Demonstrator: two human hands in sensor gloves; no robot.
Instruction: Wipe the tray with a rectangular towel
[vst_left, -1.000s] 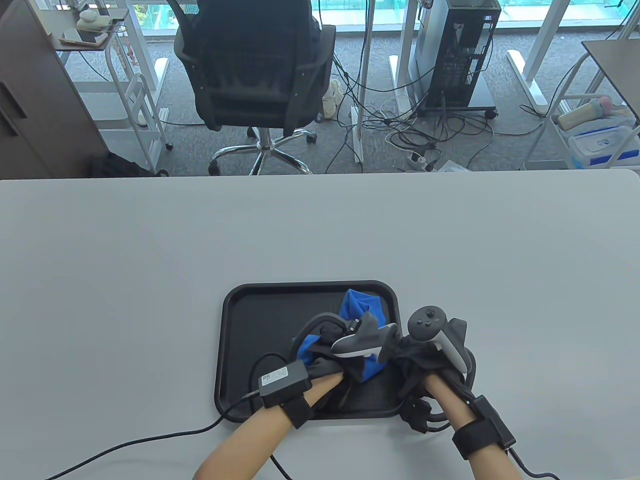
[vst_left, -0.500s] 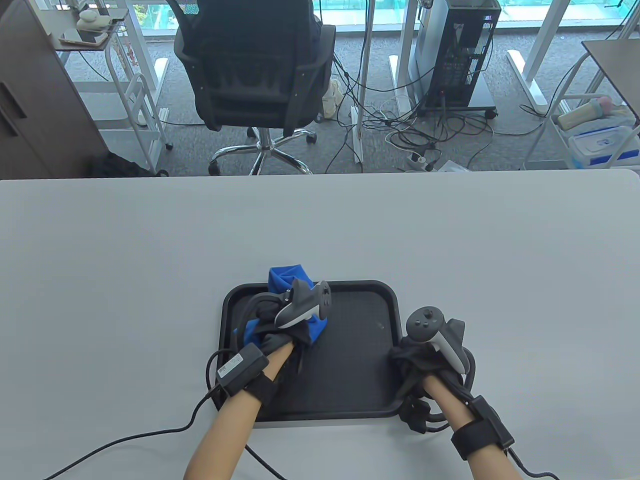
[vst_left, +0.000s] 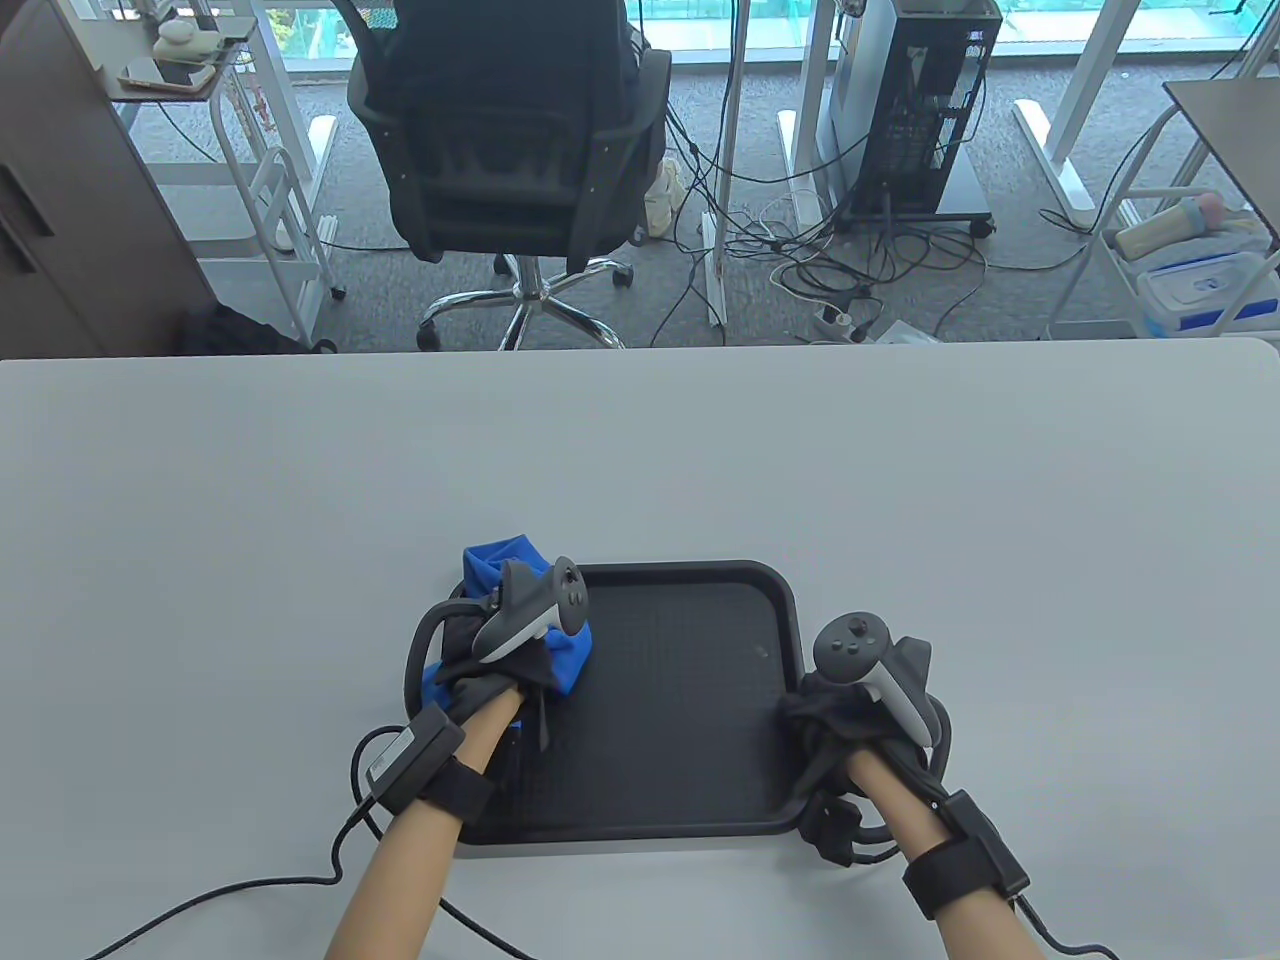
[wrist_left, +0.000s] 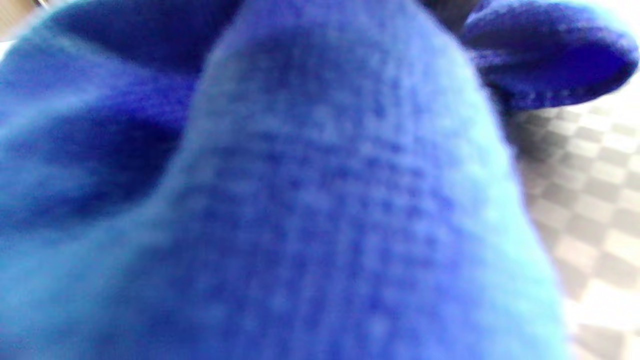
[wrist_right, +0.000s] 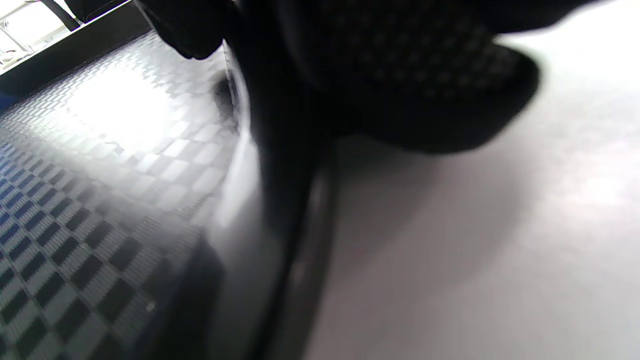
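Left hand (vst_left: 500, 665) fingers clamp the bunched towel (vst_left: 495, 562) overhanging the tray (vst_left: 690, 690) corner; right hand (vst_left: 850, 720) grips the rim. Risk: towel snags, shifting tray.

Table view looks down from high on the near side, facing 12 o'clock across the counter (vst_left: 640, 450). Left wrist view sits so close that blue towel (wrist_left: 310, 210) fills it, checkered tray (wrist_left: 590, 210) floor at 3 o'clock. Right wrist view hugs the tray (wrist_right: 100, 200) rim, low. All three share that tray (vst_left: 700, 700).
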